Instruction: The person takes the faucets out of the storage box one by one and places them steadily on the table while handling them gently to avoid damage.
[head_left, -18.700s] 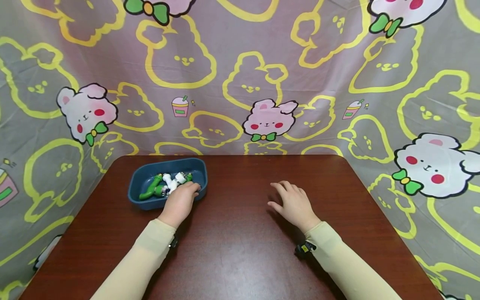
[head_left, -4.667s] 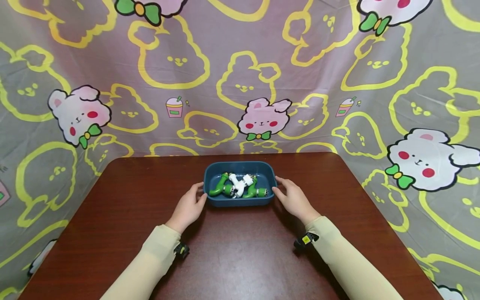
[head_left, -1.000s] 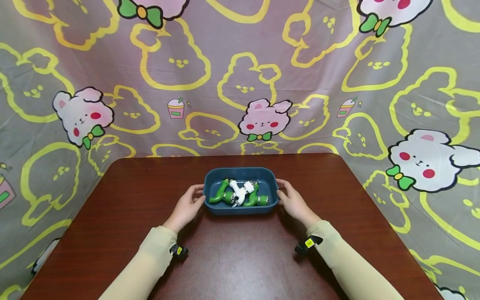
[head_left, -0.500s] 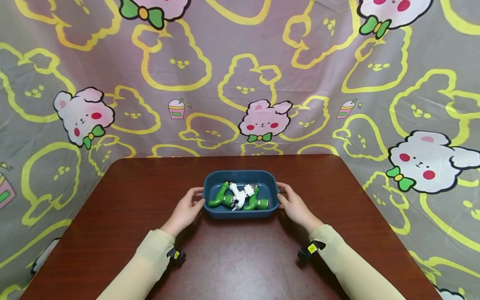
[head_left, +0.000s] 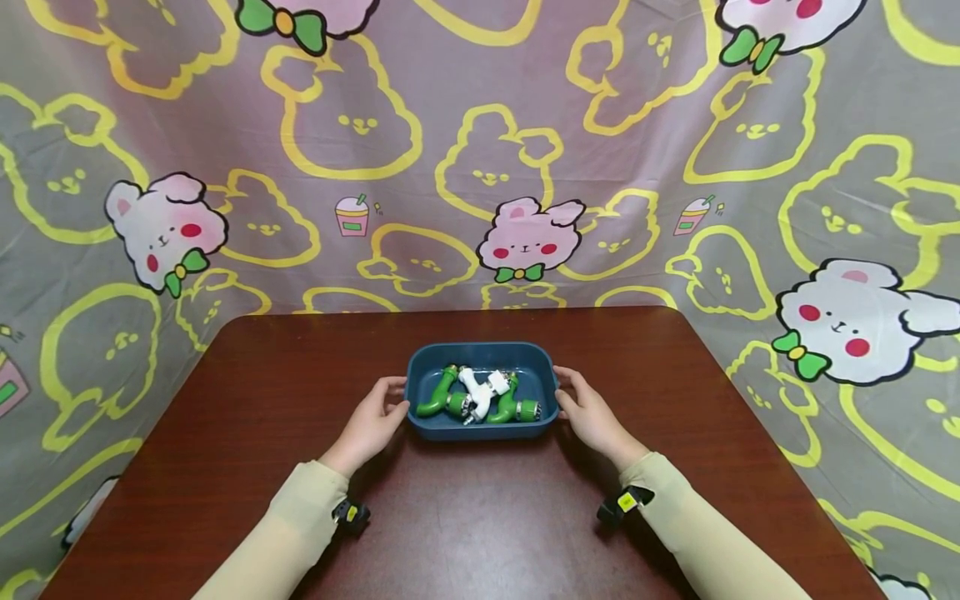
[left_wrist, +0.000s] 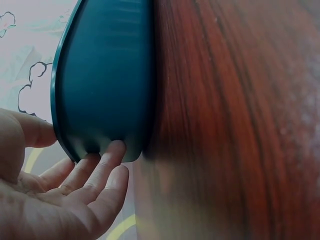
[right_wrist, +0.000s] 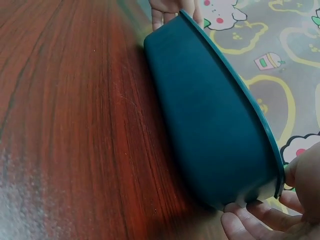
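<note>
A dark blue plastic basin (head_left: 480,432) stands on the table between both hands. Inside lie two green fittings, one left (head_left: 439,395) and one right (head_left: 510,407), with a white fitting (head_left: 477,395) between; they look like plastic taps with shiny metal ends. My left hand (head_left: 370,423) holds the basin's left end; the left wrist view shows the thumb at the rim of the basin (left_wrist: 105,75) and fingertips against its wall. At the right end my right hand (head_left: 596,423) grips likewise, thumb by the rim and fingers on the wall of the basin (right_wrist: 215,115).
The brown wooden table (head_left: 480,517) extends around the basin on all sides. A grey curtain (head_left: 420,200) printed with yellow outlines and white rabbits hangs behind and at both sides. Each wrist wears a small black device, left (head_left: 351,514) and right (head_left: 625,503).
The basin was at the back left with only the left hand at it. Later both hands held it at mid-table, and it slid nearer to me. Over the last half second it hardly moved.
</note>
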